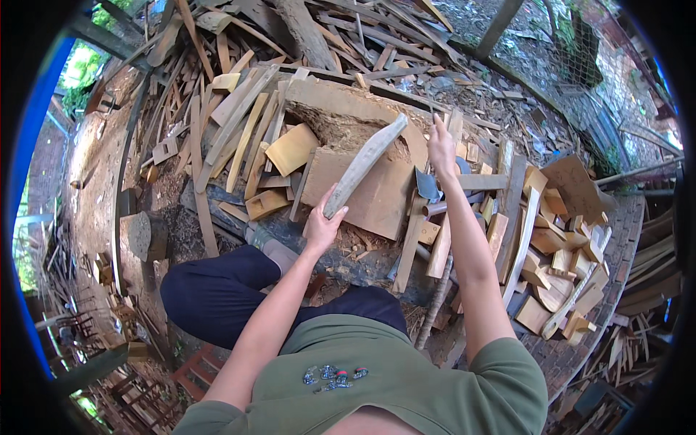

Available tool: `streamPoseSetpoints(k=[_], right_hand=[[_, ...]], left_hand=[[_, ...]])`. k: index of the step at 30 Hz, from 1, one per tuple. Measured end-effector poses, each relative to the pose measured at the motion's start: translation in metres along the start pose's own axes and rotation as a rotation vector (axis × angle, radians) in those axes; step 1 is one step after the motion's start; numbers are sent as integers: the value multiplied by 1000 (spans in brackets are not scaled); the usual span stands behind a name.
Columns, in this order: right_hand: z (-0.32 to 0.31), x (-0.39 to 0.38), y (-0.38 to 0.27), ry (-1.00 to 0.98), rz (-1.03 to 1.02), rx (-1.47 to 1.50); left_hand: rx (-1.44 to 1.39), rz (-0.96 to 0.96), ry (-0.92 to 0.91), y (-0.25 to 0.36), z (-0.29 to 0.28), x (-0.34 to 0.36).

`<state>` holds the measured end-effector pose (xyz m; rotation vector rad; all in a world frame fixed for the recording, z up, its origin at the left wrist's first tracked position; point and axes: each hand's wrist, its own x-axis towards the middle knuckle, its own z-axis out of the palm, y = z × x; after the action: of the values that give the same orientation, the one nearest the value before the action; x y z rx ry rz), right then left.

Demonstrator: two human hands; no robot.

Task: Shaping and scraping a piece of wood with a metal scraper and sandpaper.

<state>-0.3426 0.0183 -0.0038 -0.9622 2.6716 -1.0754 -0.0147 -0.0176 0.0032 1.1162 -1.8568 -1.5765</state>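
My left hand (321, 226) is closed round the lower end of a long, pale weathered wooden stick (366, 163), which slants up to the right over a worn wooden block (351, 206) with a rough hollow in its top. My right hand (442, 148) is raised at the block's right side, closed on a thin dark tool (433, 111), seen almost edge-on, its kind unclear. Below the right hand lie a grey-blue flat piece (428, 185) and a short brown cylinder (435, 208) among wooden offcuts.
Slats and offcuts (246, 130) crowd the block's left, and a heap of cut pieces (562, 268) lies at the right. A log stump (145, 235) stands at the left. Scrap wood and wire mesh (580, 51) are behind. My bent leg (210, 283) is at lower left.
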Motion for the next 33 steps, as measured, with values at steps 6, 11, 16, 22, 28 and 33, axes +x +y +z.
streamPoseSetpoints(k=[6, 11, 16, 22, 28, 33], right_hand=[[-13, 14, -44, -385, 601, 760], [-9, -11, 1, -558, 513, 608], [-28, -87, 23, -435, 697, 846], [-48, -192, -8, -500, 829, 950], [-33, -183, 6, -291, 748, 1061], [-29, -207, -43, -48, 218, 503]], left_hand=[[382, 219, 46, 7, 7, -18], [803, 364, -198, 21, -1, -26], [767, 260, 246, 10, -33, 18], [126, -103, 509, -8, -29, 34], [82, -195, 207, 15, 37, -17], [-390, -378, 23, 30, 62, -19]])
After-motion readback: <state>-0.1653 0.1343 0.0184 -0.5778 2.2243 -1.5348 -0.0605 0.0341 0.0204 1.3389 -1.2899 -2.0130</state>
